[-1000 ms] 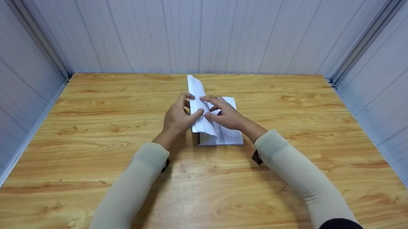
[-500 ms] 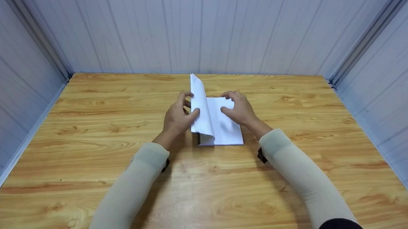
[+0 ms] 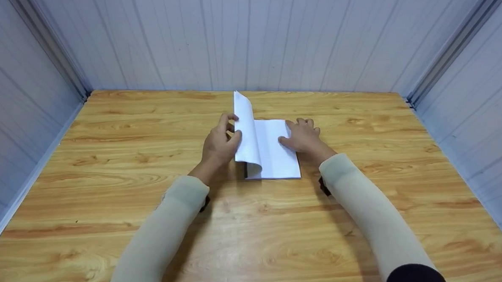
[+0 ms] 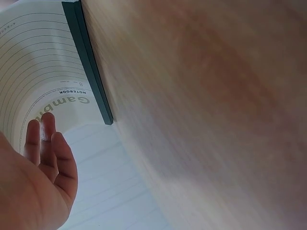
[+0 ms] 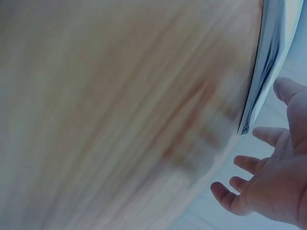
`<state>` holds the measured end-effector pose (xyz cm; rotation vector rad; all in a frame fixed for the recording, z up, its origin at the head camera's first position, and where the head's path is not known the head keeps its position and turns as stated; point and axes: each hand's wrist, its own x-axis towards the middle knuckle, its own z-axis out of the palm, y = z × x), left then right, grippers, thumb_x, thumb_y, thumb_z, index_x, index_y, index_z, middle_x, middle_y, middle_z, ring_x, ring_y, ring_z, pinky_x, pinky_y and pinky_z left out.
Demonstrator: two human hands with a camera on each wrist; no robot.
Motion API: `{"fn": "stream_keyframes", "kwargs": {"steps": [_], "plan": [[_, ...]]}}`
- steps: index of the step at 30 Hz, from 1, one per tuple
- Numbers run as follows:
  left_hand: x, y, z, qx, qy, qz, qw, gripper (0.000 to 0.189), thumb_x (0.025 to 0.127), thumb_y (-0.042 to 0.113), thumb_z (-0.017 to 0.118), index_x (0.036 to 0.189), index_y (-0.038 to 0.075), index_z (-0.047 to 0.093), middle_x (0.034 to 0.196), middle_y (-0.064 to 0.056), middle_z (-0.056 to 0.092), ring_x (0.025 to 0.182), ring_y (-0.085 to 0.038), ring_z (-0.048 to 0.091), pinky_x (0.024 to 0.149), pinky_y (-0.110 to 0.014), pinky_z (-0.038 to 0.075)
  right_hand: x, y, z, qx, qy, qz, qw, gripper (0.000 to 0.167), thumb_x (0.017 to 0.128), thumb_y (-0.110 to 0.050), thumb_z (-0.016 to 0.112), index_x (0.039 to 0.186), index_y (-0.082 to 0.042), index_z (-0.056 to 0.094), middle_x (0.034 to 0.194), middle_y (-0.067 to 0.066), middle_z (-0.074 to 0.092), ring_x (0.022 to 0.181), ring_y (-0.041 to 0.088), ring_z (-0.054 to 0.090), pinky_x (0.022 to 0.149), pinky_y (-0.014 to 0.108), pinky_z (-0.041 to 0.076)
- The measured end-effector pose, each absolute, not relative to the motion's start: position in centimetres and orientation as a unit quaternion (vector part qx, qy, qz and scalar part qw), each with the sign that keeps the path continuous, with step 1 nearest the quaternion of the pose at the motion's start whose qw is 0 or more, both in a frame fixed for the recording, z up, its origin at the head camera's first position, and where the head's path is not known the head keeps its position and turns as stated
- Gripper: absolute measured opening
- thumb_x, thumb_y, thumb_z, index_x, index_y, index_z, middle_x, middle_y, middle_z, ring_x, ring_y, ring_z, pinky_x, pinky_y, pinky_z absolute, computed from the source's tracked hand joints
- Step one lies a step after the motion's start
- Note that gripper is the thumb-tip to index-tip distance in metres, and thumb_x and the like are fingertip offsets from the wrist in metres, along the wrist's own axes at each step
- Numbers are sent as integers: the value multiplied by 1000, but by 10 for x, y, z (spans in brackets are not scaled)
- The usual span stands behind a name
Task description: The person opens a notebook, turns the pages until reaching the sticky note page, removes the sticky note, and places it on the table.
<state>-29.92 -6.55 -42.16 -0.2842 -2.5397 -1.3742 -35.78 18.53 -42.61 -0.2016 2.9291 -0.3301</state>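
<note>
1. Notebook (image 3: 275, 159) lay open on the wood-grain surface (image 3: 263, 233), between both hands, its long axis seemingly pointing toward the back wall (image 3: 246, 39), dark green spine (image 4: 88, 62) at left.
2. Left hand (image 3: 220, 144), on the spine side, pinched the raised, curling pages (image 3: 245, 128).
3. Right hand (image 3: 304, 138), fingers loosely spread, rested at the opposite outer edge.
4. Surface stretched widely to either side; the back wall stood beyond its far edge.
</note>
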Motion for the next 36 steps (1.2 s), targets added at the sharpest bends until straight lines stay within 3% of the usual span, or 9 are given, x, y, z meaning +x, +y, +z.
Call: {"fn": "stream_keyframes", "kwargs": {"steps": [10,20,36], "plan": [[-300,-65,-420,-94,-873,-466,114,32,90,31,48,122,25,48,95,1,63,71,-16,58,65,-30,45,-363,188,-428,-51,984,-124,116,78,91,-56,51,153,-15,26,156,24,18,139,41,14,108,59,17],[-299,-65,-419,-83,-874,-466,109,33,89,31,49,122,25,47,96,1,62,72,-17,58,65,-31,45,-362,187,-429,-68,986,-103,116,74,93,-55,47,153,-17,26,156,24,17,141,45,9,108,64,15],[-299,-65,-421,-88,-870,-472,113,32,88,29,47,120,25,48,94,2,63,68,-15,57,62,-30,43,-363,182,-431,-84,985,-134,71,67,90,-45,57,148,-18,38,149,19,32,136,40,19,105,57,21]]}}
